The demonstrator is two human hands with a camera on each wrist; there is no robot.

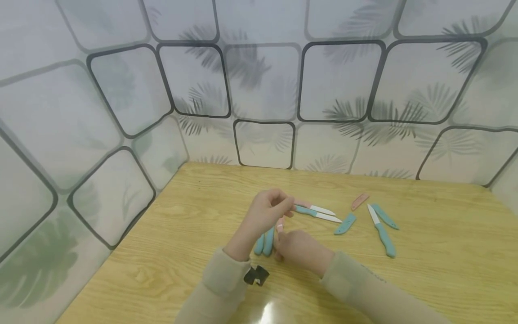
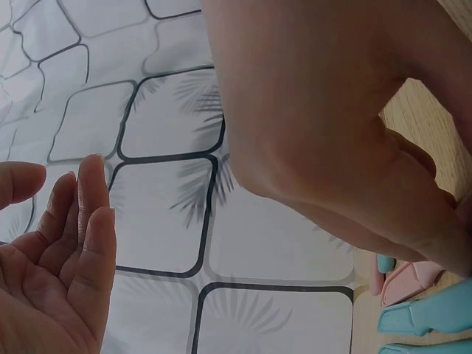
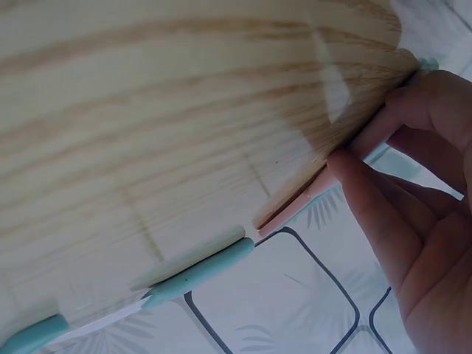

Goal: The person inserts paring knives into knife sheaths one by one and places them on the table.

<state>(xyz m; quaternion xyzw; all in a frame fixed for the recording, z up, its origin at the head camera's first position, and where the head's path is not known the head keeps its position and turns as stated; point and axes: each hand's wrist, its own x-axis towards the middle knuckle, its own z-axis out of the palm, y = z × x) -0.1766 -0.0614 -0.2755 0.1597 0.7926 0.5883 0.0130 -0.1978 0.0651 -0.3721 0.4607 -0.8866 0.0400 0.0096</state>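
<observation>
Low over the table, my right hand (image 1: 303, 249) pinches a pink knife (image 3: 375, 131) between thumb and fingers. The knife lies flat, its pink far end (image 1: 280, 221) pointing away from me, with a white band showing on it. Just left of it, two teal knives (image 1: 269, 240) lie side by side, partly hidden by my left wrist. My left hand (image 2: 55, 273) holds nothing; its fingers are loosely bent. In the head view it hovers by the handles of a bare teal-handled knife (image 1: 307, 211) and a pink-handled knife (image 1: 302, 203), both with white blades pointing right.
A teal sheath (image 1: 345, 224) and a pink sheath (image 1: 359, 201) lie right of the bare blades. Farther right, another teal-handled knife (image 1: 382, 231) lies with its white blade uncovered, beside a teal sheath (image 1: 385, 217). A patterned wall backs the wooden table (image 1: 437, 252).
</observation>
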